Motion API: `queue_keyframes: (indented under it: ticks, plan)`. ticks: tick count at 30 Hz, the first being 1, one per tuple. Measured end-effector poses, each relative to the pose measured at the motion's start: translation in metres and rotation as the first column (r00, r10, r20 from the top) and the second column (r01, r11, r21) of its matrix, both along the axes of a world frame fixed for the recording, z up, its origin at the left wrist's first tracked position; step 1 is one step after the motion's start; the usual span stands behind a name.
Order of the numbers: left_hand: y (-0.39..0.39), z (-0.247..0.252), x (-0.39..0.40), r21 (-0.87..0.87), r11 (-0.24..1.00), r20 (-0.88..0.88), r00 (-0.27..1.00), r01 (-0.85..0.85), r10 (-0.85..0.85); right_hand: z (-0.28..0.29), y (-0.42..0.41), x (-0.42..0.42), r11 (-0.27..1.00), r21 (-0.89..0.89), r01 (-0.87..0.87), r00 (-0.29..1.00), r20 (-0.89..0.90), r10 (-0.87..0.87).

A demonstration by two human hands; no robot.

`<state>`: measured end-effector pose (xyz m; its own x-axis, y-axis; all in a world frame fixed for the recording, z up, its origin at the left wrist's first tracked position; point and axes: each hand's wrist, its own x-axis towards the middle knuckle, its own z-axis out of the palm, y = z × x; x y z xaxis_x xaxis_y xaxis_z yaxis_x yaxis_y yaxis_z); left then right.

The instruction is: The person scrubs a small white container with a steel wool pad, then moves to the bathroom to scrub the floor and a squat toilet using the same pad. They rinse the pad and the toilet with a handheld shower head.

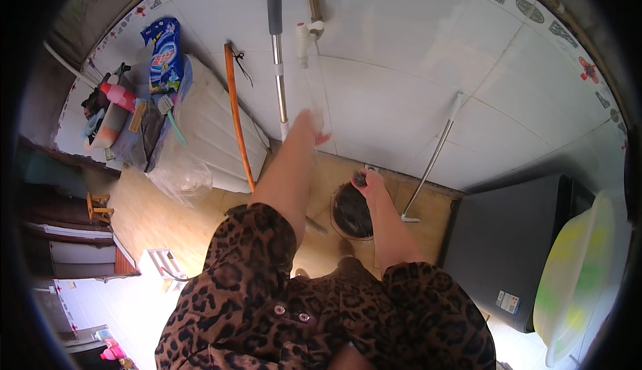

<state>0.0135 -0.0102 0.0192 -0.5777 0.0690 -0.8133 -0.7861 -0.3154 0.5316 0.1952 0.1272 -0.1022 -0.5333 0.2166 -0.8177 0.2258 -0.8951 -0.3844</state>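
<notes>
My left hand (315, 125) is blurred by motion below a white plastic tap (303, 44) on the tiled wall. Faint streaks of water show around it, and its fingers are too unclear to read. My right hand (372, 181) grips a dark grey scouring pad (359, 179), apparently steel wool. That hand is held above the far right rim of a round vessel (333, 215) on the floor, whose inside looks dark and wet.
A squeegee (435, 158) leans on the wall at right, near a dark grey cabinet-like appliance (506, 239) and a large plastic basin (572, 280). At left stand a metal pole (279, 84), an orange stick (235, 114) and a covered washing machine (220, 124) bearing a detergent bag (165, 56) and a brush (173, 124).
</notes>
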Motion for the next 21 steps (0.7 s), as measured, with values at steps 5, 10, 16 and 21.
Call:
queue_keyframes:
  ticks: [5,10,16,21]
  plan:
    - [-0.015,-0.044,0.063,0.042,0.996,0.072,0.994,0.084,-0.087,-0.015,0.014,0.03,0.997,-0.005,0.077,0.997,-0.028,-0.077]
    - [-0.02,-0.058,0.055,0.185,0.969,-0.193,0.973,0.162,-0.125,-0.017,0.007,0.072,0.989,-0.009,0.148,0.987,-0.063,-0.148]
    - [0.016,0.058,-0.042,0.353,0.93,-0.174,0.984,0.106,-0.047,-0.004,-0.001,0.135,0.958,0.012,0.288,0.957,-0.036,-0.287]
    - [0.006,0.023,-0.013,0.167,0.969,-0.087,0.982,0.182,-0.169,-0.016,0.011,0.21,0.919,0.023,0.394,0.918,-0.062,-0.392]
